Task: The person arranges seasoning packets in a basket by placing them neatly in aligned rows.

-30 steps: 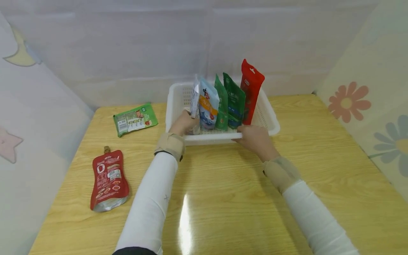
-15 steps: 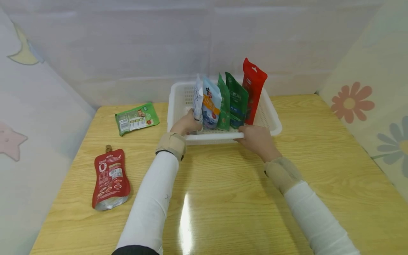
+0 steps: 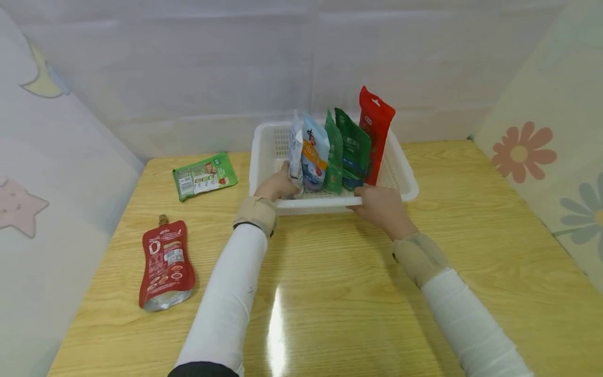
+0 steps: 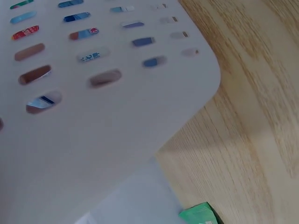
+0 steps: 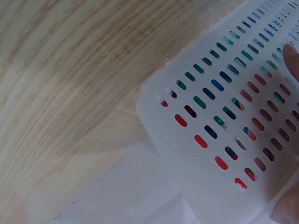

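Observation:
A white plastic basket [image 3: 395,157] stands at the back of the table, holding several upright pouches. My left hand [image 3: 277,184] reaches over its front left rim and grips a white patterned pouch [image 3: 295,149] low down; some fingers are hidden. To the right of that pouch stand a blue-and-orange pouch [image 3: 314,157], a light green pouch [image 3: 333,157], a dark green pouch [image 3: 354,149] and a tall red pouch [image 3: 375,131]. My right hand [image 3: 380,205] grips the front rim, right of centre. In the right wrist view, fingers [image 5: 293,60] lie against the slotted basket wall.
Left of the basket, a green packet [image 3: 205,176] lies flat on the wooden table [image 3: 330,293]. Nearer me lies a red spouted pouch [image 3: 167,264]. A pale wall [image 3: 212,73] rises directly behind the basket, and patterned panels stand at both sides.
The white pouch and its neighbours have shifted slightly to the right within the basket, along with my left hand. My right hand keeps its hold on the rim. The whole view has drifted a little.

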`<control>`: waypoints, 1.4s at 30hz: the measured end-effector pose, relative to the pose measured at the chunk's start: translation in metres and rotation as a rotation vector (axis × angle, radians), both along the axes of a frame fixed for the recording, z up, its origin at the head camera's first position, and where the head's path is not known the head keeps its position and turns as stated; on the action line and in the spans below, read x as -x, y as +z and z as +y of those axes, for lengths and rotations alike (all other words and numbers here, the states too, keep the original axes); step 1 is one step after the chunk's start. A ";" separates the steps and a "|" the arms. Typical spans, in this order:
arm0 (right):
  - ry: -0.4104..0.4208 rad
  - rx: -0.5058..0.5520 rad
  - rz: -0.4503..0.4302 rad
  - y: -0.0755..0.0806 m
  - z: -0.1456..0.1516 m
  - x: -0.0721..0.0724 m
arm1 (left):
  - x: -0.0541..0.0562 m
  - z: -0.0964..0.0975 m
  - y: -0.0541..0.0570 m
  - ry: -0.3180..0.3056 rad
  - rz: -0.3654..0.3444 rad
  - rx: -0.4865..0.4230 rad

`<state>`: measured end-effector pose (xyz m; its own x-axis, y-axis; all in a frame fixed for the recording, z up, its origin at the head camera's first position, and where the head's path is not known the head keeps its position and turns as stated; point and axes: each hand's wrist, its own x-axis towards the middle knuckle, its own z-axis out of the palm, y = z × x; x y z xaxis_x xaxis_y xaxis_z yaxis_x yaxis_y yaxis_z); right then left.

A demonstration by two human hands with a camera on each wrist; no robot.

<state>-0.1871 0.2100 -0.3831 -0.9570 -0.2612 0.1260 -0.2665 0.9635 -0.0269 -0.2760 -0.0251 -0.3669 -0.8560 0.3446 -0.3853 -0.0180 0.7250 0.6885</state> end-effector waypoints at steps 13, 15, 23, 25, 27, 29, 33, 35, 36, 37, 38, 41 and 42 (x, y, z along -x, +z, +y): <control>-0.004 0.007 -0.010 -0.001 0.002 0.001 | -0.005 0.001 0.001 0.151 0.088 -0.026; -0.007 0.006 -0.012 -0.001 0.002 0.000 | -0.006 0.003 0.002 0.144 0.086 -0.022; -0.008 0.009 -0.003 -0.001 0.003 -0.001 | -0.008 0.007 0.004 0.101 0.103 0.075; -0.006 0.008 0.000 -0.001 0.003 -0.001 | -0.008 0.008 0.004 0.090 0.110 0.108; -0.007 0.010 0.001 -0.001 0.004 -0.001 | -0.008 0.009 0.003 0.084 0.114 0.131; -0.007 0.014 0.002 0.000 0.004 -0.001 | -0.007 0.010 0.003 0.081 0.118 0.145; -0.004 0.019 0.007 0.000 0.004 -0.001 | -0.006 0.010 0.003 0.078 0.121 0.165; -0.003 0.019 0.014 0.000 0.004 -0.001 | -0.005 0.010 0.003 0.073 0.122 0.180; -0.002 0.017 0.017 0.000 0.004 -0.001 | -0.005 0.010 0.002 0.073 0.122 0.190; 0.000 0.017 0.020 0.000 0.004 -0.002 | -0.005 0.010 0.002 0.071 0.122 0.199; 0.002 0.017 0.024 0.000 0.003 -0.002 | -0.005 0.010 0.002 0.071 0.119 0.205; 0.007 0.018 0.031 0.000 0.003 -0.002 | -0.005 0.009 0.001 0.074 0.112 0.209; 0.007 0.020 0.030 0.000 0.002 -0.002 | -0.006 0.008 0.001 0.073 0.110 0.208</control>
